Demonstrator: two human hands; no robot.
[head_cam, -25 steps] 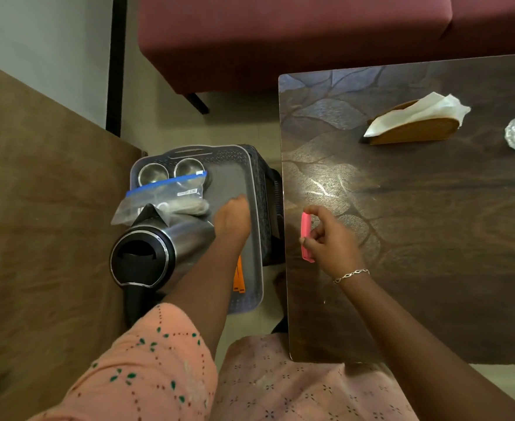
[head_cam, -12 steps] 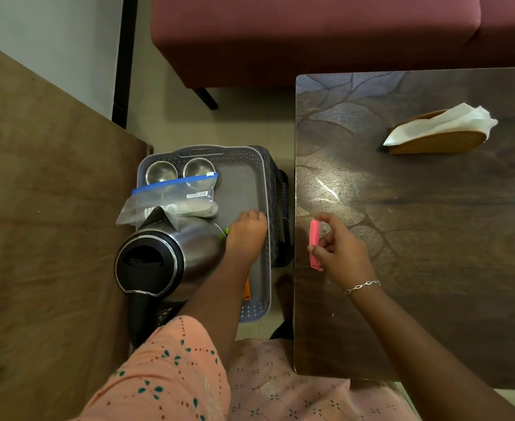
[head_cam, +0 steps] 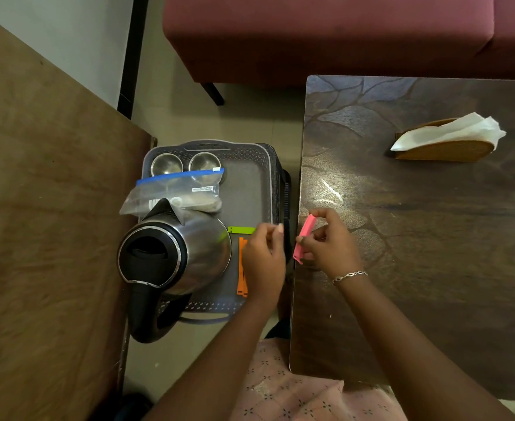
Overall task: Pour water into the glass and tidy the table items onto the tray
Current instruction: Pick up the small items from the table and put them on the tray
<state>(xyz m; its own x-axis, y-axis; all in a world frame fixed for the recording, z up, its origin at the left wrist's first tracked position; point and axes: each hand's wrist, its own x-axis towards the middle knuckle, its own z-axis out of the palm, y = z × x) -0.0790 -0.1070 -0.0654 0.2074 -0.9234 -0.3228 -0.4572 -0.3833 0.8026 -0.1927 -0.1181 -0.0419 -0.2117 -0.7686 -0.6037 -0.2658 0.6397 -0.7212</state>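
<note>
**Pink clip held at worktop edge**

The pink clip (head_cam: 304,238) is tilted and pinched between the thumb and fingers of the right hand (head_cam: 330,246), over the left edge of the dark worktop (head_cam: 432,238). The left hand (head_cam: 264,258) hovers just beside it above the grey tray (head_cam: 259,183), fingers loosely curled, nothing visibly held. The tray carries a kettle (head_cam: 186,253), a green clip (head_cam: 241,230) and an orange clip (head_cam: 241,270). A maroon sofa (head_cam: 311,31) stands beyond.

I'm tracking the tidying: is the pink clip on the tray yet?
Not yet. The right hand pinches the pink clip at the table edge, outside the tray, where the green clip and orange clip lie.
</note>
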